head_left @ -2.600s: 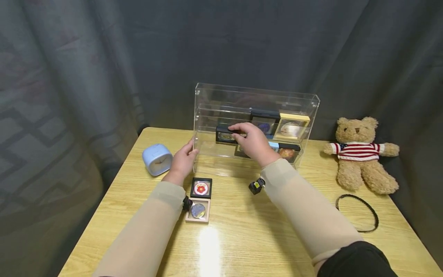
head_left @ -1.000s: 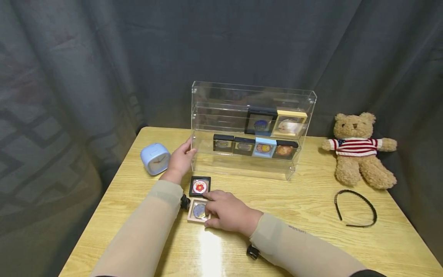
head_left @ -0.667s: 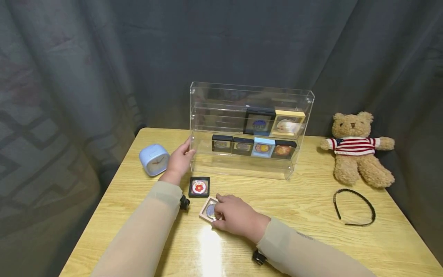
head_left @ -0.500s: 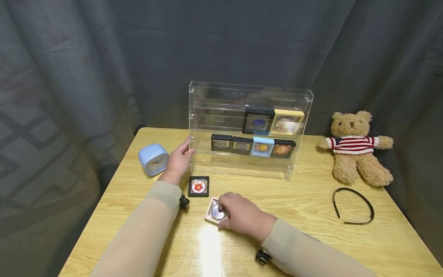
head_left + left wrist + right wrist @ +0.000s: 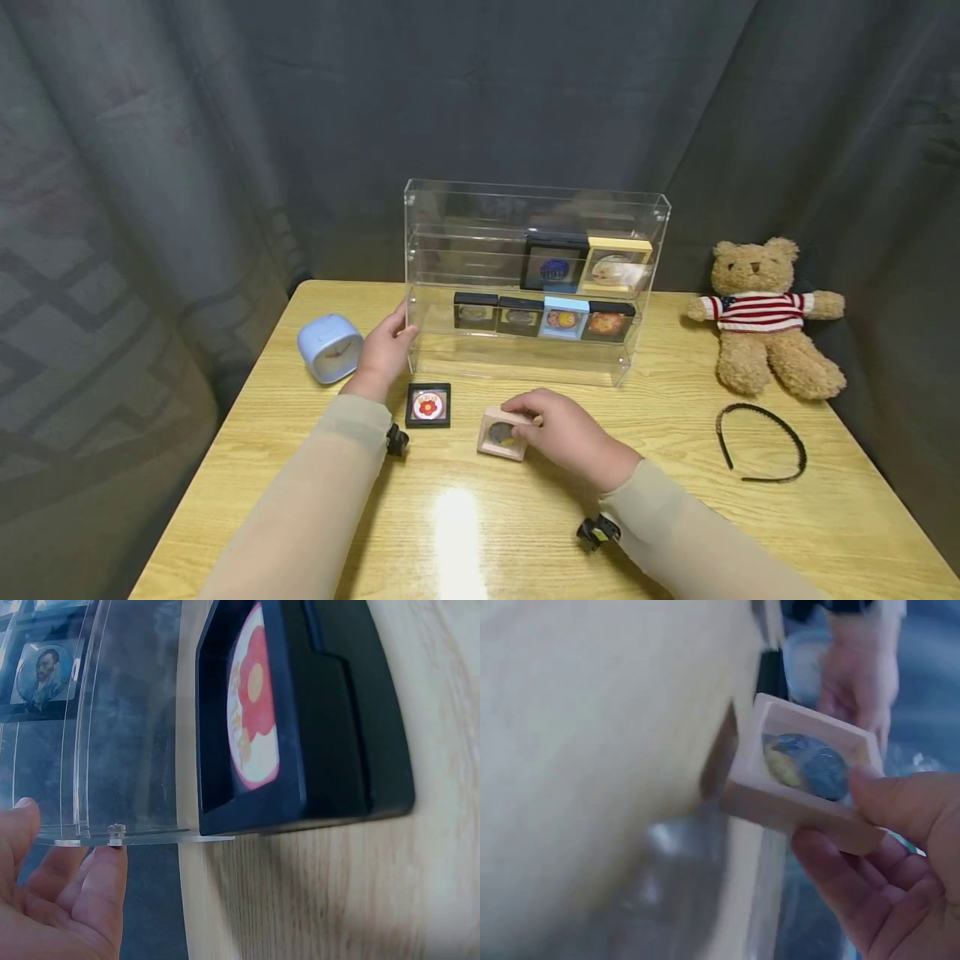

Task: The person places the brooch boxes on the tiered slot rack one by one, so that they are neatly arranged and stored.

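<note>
My right hand (image 5: 573, 437) pinches a pale wooden box frame (image 5: 487, 447) by its edge, thumb on the front and fingers behind. A round blue and yellow badge (image 5: 806, 766) sits inside, and the frame is raised off the table and tilted. My left hand (image 5: 385, 354) grips the left side of a clear acrylic display rack (image 5: 517, 367), thumb in front and fingers at the outer face. Two framed badges stand on its upper tier: a black one (image 5: 553, 265) and a yellow one (image 5: 617, 267). The lower tier bears several more, among them a light blue frame (image 5: 564, 318).
A black box frame (image 5: 428, 406) with a red flower badge lies before the rack's left end. At left stands a blue alarm clock (image 5: 330, 348). To the right, a teddy bear (image 5: 761, 312) leans near the curtain, with a black headband (image 5: 798, 446) in front.
After leaving the rack's lower tier, my right hand has taken hold of the wooden frame, drawn it rightward and lifted it toward the rack. The left hand has stayed on the rack's side.
</note>
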A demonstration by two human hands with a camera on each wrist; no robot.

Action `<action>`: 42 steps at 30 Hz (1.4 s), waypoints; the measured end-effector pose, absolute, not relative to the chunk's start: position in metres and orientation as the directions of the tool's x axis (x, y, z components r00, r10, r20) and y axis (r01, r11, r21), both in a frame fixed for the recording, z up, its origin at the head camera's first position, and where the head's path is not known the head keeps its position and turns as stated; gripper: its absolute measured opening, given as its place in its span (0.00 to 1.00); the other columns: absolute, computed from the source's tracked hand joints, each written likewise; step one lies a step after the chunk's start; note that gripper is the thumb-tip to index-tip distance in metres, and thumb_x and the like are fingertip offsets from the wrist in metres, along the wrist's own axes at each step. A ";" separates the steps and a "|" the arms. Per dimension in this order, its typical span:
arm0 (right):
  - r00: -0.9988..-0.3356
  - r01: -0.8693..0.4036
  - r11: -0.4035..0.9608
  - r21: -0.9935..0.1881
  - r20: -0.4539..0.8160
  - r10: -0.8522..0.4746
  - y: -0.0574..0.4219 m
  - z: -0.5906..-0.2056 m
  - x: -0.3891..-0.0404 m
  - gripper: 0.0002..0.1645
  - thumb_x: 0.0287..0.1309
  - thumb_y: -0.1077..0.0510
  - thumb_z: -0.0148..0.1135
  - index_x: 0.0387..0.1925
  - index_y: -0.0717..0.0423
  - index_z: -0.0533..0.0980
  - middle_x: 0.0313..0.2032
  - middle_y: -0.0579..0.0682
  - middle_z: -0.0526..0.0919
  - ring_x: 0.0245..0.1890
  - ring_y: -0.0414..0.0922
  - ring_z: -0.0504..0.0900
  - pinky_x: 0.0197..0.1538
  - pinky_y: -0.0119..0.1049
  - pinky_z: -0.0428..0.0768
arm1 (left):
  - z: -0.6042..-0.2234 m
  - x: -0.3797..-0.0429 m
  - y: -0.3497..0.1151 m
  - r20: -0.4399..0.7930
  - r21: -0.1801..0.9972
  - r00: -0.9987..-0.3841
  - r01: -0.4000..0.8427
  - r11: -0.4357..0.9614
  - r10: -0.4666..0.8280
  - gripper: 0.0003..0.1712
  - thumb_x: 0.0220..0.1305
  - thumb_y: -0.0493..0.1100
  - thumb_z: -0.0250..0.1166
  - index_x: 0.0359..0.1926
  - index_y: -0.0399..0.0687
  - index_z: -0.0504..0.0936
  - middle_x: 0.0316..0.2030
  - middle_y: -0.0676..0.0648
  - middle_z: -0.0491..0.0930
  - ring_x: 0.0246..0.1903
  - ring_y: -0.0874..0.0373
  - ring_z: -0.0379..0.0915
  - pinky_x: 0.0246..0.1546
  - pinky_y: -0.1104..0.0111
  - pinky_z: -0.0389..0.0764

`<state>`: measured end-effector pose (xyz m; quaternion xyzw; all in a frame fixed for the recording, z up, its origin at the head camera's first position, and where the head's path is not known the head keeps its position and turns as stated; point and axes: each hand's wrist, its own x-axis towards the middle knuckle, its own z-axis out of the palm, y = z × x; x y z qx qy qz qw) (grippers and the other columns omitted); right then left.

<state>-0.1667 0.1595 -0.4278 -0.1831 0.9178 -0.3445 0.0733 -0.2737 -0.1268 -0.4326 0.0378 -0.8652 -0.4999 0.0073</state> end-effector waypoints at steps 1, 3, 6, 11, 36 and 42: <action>-0.929 -0.285 0.690 -0.665 0.013 -0.370 0.164 -0.425 -0.169 0.17 0.60 0.60 0.70 0.51 0.46 0.83 0.43 0.39 0.82 0.45 0.39 0.79 0.48 0.41 0.80 | -0.432 -0.274 -0.127 -0.026 0.865 -0.997 -0.058 0.498 -0.072 0.31 0.76 0.51 0.55 0.76 0.69 0.59 0.68 0.43 0.67 0.68 0.43 0.60 0.66 0.52 0.63; -0.940 -0.282 0.683 -0.674 0.053 -0.337 0.175 -0.416 -0.175 0.17 0.60 0.60 0.70 0.51 0.46 0.83 0.42 0.39 0.82 0.44 0.40 0.80 0.47 0.40 0.81 | -0.432 -0.273 -0.127 -0.030 0.864 -0.997 -0.061 0.499 -0.070 0.31 0.76 0.51 0.55 0.76 0.68 0.59 0.68 0.43 0.67 0.68 0.43 0.60 0.66 0.52 0.64; -0.952 -0.283 0.687 -0.669 0.108 -0.287 0.194 -0.399 -0.185 0.18 0.61 0.61 0.69 0.53 0.49 0.83 0.46 0.45 0.83 0.44 0.43 0.81 0.44 0.40 0.83 | -0.432 -0.273 -0.127 -0.034 0.864 -0.997 -0.063 0.499 -0.068 0.31 0.76 0.51 0.55 0.76 0.69 0.59 0.68 0.43 0.67 0.68 0.43 0.60 0.66 0.51 0.64; -0.969 -0.247 0.750 -0.614 0.157 -0.191 0.229 -0.372 -0.205 0.17 0.66 0.61 0.63 0.56 0.49 0.82 0.53 0.51 0.80 0.45 0.49 0.80 0.42 0.44 0.82 | -0.431 -0.273 -0.127 -0.031 0.862 -0.998 -0.057 0.503 -0.061 0.31 0.76 0.51 0.55 0.76 0.69 0.59 0.68 0.43 0.68 0.68 0.43 0.59 0.67 0.51 0.62; -0.915 -0.370 0.907 -0.202 0.249 -0.318 0.277 -0.416 -0.233 0.16 0.58 0.69 0.62 0.46 0.53 0.86 0.40 0.52 0.86 0.42 0.54 0.78 0.45 0.51 0.79 | -0.432 -0.274 -0.128 -0.034 0.859 -0.998 -0.061 0.509 -0.061 0.31 0.75 0.53 0.55 0.75 0.72 0.58 0.68 0.44 0.68 0.69 0.43 0.58 0.67 0.50 0.61; -0.909 -0.374 0.912 -0.167 0.259 -0.325 0.273 -0.415 -0.231 0.14 0.58 0.67 0.61 0.43 0.54 0.86 0.40 0.52 0.86 0.44 0.55 0.78 0.48 0.52 0.78 | -0.433 -0.273 -0.127 -0.033 0.862 -0.997 -0.063 0.502 -0.068 0.31 0.75 0.52 0.55 0.75 0.71 0.58 0.68 0.43 0.68 0.68 0.42 0.59 0.67 0.50 0.61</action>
